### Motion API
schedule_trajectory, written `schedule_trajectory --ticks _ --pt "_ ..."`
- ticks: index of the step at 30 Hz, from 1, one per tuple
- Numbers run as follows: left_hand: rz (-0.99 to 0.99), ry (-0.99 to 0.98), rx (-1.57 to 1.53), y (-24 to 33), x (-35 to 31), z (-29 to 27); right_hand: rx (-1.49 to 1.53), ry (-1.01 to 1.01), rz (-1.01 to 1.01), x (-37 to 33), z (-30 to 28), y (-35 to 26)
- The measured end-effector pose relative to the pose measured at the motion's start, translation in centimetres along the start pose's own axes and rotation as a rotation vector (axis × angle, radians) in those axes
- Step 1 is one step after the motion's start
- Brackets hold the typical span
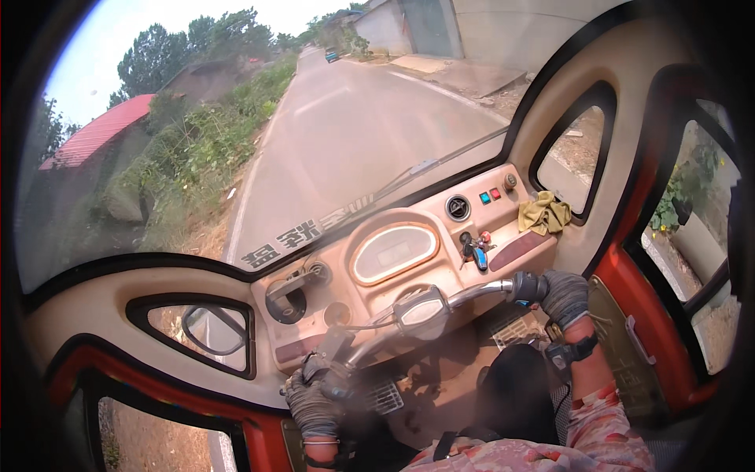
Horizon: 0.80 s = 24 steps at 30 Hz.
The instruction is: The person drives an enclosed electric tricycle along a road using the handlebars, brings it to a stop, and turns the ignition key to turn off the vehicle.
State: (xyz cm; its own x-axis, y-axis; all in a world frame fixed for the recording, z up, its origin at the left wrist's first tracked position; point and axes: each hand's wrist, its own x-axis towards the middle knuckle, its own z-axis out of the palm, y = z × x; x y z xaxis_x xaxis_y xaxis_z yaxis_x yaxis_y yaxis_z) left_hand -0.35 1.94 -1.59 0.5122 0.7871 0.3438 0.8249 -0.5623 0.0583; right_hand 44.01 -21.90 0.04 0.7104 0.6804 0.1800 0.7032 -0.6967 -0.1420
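I sit in the cab of a small vehicle, both hands on a chrome handlebar [481,293]. My left hand [313,393], in a grey striped glove, is closed round the left grip; some of its fingers are hidden. My right hand [566,299], gloved alike, wraps round the black right grip [525,286]. Between them sits the bar's pale centre housing [421,313]. A dark strapped device [572,352] is on my right wrist. Beyond the bar, an oval instrument panel [395,253] is set in the beige dashboard [346,289]. A bunch of keys [476,252] hangs at its right.
A yellowish cloth [543,213] lies at the dashboard's right end, near two coloured switches [489,196]. Past the windshield, a paved road [322,134] runs ahead, with a distant blue vehicle [331,55]. Bushes [212,141] line the left, a wall [519,31] the right.
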Motion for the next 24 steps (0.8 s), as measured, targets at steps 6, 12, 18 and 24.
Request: schedule_trajectory --ticks 6,12,18,24 --pt "-0.005 -0.022 0.003 0.0 -0.1 0.0 -0.043 0.015 -0.012 0.1 0.4 0.4" --pt "-0.051 0.02 0.013 0.2 0.2 0.2 -0.046 0.0 -0.015 0.0 0.3 0.1" --pt "-0.009 -0.018 0.061 -1.0 -0.1 1.3 -0.075 -0.012 0.007 0.1 0.7 0.4" --pt "-0.022 0.013 0.041 0.0 0.3 0.0 -0.095 -0.071 0.024 0.2 0.9 0.3"
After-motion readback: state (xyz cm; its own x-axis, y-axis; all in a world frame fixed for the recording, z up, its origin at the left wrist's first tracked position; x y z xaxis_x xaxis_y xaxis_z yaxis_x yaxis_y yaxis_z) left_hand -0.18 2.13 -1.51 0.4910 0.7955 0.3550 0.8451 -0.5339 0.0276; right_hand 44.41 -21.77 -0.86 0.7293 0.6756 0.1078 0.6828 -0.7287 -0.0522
